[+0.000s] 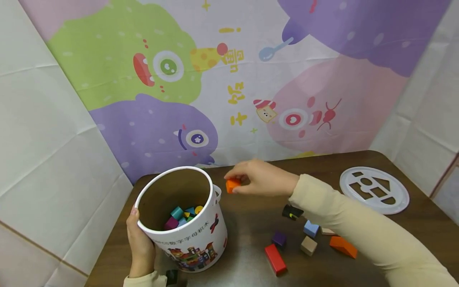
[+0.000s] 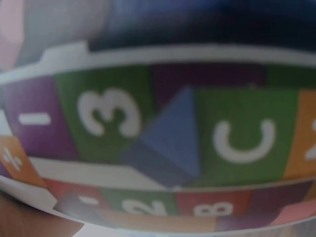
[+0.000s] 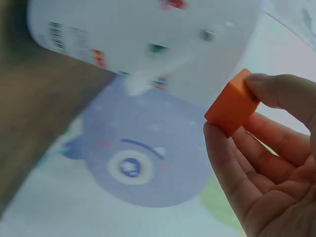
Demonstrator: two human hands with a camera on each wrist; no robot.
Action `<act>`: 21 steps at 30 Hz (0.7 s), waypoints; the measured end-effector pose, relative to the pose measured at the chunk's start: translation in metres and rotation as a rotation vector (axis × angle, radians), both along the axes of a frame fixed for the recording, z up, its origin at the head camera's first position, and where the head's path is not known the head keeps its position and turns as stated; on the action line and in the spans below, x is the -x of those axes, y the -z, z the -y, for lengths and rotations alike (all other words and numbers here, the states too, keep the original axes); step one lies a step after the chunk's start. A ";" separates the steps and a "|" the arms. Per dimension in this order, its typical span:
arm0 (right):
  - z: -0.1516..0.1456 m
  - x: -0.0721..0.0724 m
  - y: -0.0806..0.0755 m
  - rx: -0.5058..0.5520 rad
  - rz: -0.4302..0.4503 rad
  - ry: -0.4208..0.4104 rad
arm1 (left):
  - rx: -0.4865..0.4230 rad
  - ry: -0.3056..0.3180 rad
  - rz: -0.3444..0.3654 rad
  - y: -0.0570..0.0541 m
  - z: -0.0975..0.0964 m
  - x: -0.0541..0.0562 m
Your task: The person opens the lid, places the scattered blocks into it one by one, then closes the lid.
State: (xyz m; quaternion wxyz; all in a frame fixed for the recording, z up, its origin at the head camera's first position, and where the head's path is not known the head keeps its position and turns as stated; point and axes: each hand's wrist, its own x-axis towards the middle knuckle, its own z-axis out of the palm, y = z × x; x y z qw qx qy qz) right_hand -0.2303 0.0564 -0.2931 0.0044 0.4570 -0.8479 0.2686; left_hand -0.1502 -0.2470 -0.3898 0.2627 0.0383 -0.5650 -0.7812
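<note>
Block (image 1: 232, 185), pinched in right hand (image 1: 263, 177), two o'clock from bucket (image 1: 197, 241) gripped by left hand (image 1: 141, 247); likely light, stiff; hold opposite faces.

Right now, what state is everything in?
White bucket: uncovered, blocks inside
Orange block: held outside bucket
Left hand: touching bucket
Right hand: pinching orange block
White disc: lying flat
Red block: loose
Purple block: loose
Blue block: loose
Tan block: loose
Orange wedge: loose
Tan piece: partly hidden
</note>
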 end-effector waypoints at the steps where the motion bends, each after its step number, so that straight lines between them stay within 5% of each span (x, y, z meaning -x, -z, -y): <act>1: 0.003 0.000 -0.007 0.013 -0.010 -0.010 | 0.000 -0.003 0.003 0.000 0.000 0.000; 11: 0.056 0.005 -0.041 -0.090 -0.099 -0.062 | 0.017 0.001 -0.010 0.001 0.001 -0.001; 21: 0.107 0.008 -0.019 -0.278 -0.036 -0.095 | 0.021 0.003 -0.028 0.000 0.000 -0.001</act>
